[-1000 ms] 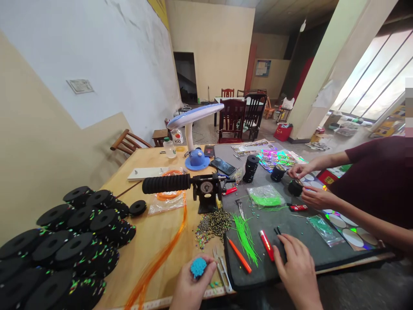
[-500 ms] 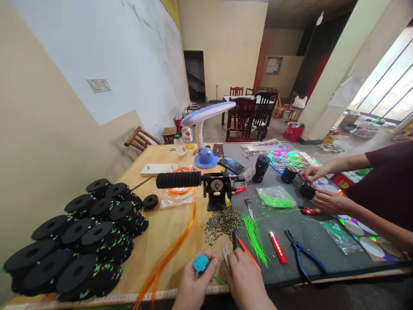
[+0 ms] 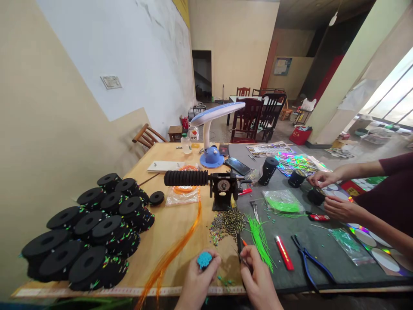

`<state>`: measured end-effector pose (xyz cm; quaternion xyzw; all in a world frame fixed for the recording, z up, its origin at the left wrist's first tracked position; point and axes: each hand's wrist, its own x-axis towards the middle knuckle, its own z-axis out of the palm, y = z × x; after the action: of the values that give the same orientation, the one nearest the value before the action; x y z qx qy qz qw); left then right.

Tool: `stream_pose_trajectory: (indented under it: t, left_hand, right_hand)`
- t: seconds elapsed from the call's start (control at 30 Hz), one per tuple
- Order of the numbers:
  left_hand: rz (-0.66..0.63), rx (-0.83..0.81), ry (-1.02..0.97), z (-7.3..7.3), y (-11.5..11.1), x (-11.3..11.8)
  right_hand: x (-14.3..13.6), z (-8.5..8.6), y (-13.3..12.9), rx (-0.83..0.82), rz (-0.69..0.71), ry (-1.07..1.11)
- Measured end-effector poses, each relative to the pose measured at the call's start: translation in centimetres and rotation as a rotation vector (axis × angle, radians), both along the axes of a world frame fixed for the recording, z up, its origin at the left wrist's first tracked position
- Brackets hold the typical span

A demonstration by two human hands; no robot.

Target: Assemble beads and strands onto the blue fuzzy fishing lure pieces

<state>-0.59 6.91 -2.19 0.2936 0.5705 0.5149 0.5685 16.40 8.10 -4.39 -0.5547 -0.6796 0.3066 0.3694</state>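
Note:
My left hand point(image 3: 201, 280), near the table's front edge, is closed around a small dark-sided bundle with turquoise tips point(image 3: 204, 260) facing up. To its right, my right hand point(image 3: 258, 277) has its fingers curled round a slim metal tool, seemingly small snips point(image 3: 241, 255), mostly covered by the fingers. An orange-handled tool point(image 3: 244, 243) lies just past those fingertips. Small green and turquoise scraps point(image 3: 226, 282) lie on the wood between my hands. Beyond them are a pile of dark beads with gold marks point(image 3: 235, 221) and a bundle of bright green strands point(image 3: 259, 239).
A black winding device point(image 3: 223, 189) with foam discs on its rod stands mid-table. Stacked black foam spools point(image 3: 87, 262) fill the left; orange strands point(image 3: 174, 254) trail over the front edge. Blue pliers point(image 3: 311, 262) and a red lighter point(image 3: 284, 253) lie right. A co-worker's hands point(image 3: 338, 202) handle a spool.
My right hand has moved rightward, away from my left hand, and the metal blades now show less. My left hand still holds the turquoise-tipped bundle. The view has swung slightly left.

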Motion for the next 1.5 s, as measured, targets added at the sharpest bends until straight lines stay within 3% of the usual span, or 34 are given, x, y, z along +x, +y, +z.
stream_pose_trajectory:
  t: [0.2, 0.37, 0.63, 1.2, 1.37, 1.5]
  left_hand:
    - [-0.066, -0.008, 0.001, 0.1, 0.1, 0.0]
    - [-0.114, 0.084, 0.110, 0.3, 0.3, 0.0]
    - [-0.166, 0.152, 0.146, 0.3, 0.3, 0.1]
    - [-0.187, 0.092, 0.098, -0.3, -0.1, 0.2]
    - [-0.198, 0.124, 0.161, -0.4, -0.1, 0.1]
    - [-0.193, 0.148, 0.208, -0.4, 0.0, -0.1]
  right_hand:
    - [-0.7, 0.5, -1.1, -0.038, 0.109, -0.057]
    - [-1.4, 0.3, -1.0, -0.020, 0.172, -0.088]
    - [-1.9, -0.2, -1.2, -0.037, 0.181, -0.099]
    - [-1.6, -1.0, -1.3, -0.293, 0.136, 0.324]
    - [-1.1, -1.6, -1.6, -0.262, 0.090, 0.229]
    - [-0.5, -2.0, -1.8, -0.106, 0.051, -0.043]
